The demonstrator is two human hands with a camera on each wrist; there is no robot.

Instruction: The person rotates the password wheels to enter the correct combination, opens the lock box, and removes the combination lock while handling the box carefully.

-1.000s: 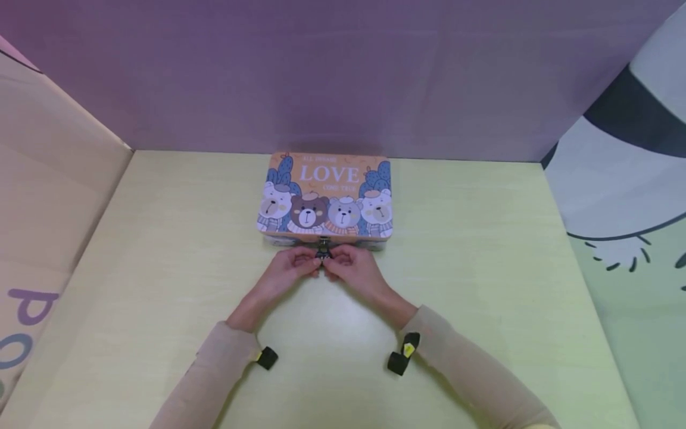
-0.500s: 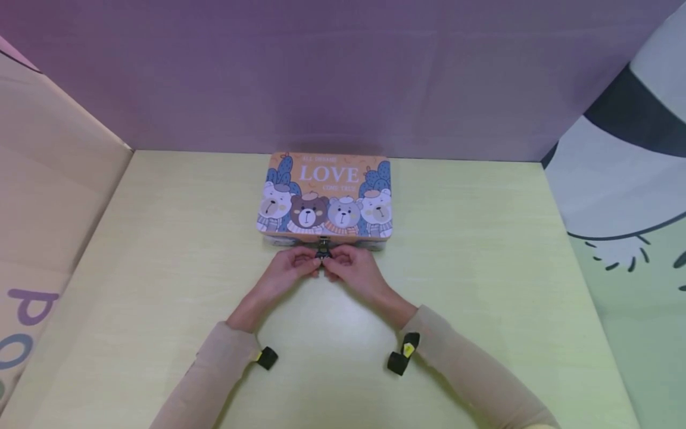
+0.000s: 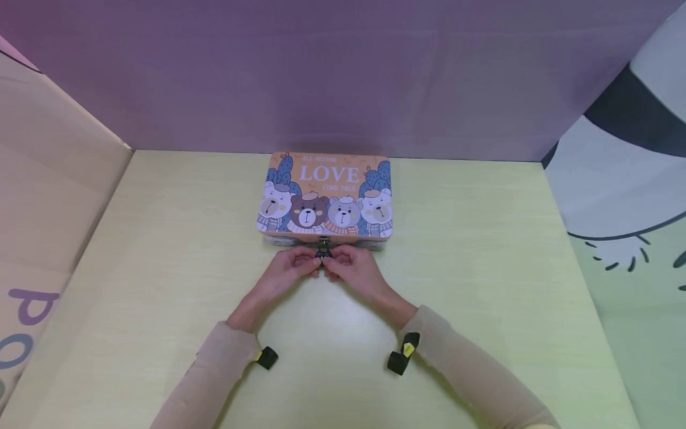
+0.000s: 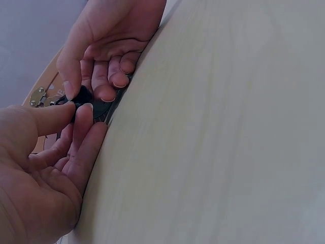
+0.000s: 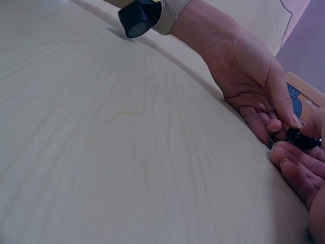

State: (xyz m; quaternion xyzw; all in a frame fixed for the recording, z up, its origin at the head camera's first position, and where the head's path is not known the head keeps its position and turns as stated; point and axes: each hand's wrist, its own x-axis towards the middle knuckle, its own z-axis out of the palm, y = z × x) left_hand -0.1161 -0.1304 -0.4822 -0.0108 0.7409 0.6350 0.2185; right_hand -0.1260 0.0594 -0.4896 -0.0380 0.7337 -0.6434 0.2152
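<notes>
Table [image 3: 482, 256] under box [image 3: 324, 193], purple wall [image 3: 343, 71] behind

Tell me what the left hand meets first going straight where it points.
The small black object, which the left hand pinches; just past it, the right hand looks next, with the patterned box close by, though depth is unclear.

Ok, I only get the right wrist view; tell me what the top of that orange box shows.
Observer: In the head view, the box lid carries the word LOVE in big pale letters.
Operator: Now check for any metal fitting near the black item.
Observer: The left wrist view shows a brass-coloured clasp close by it.
</notes>
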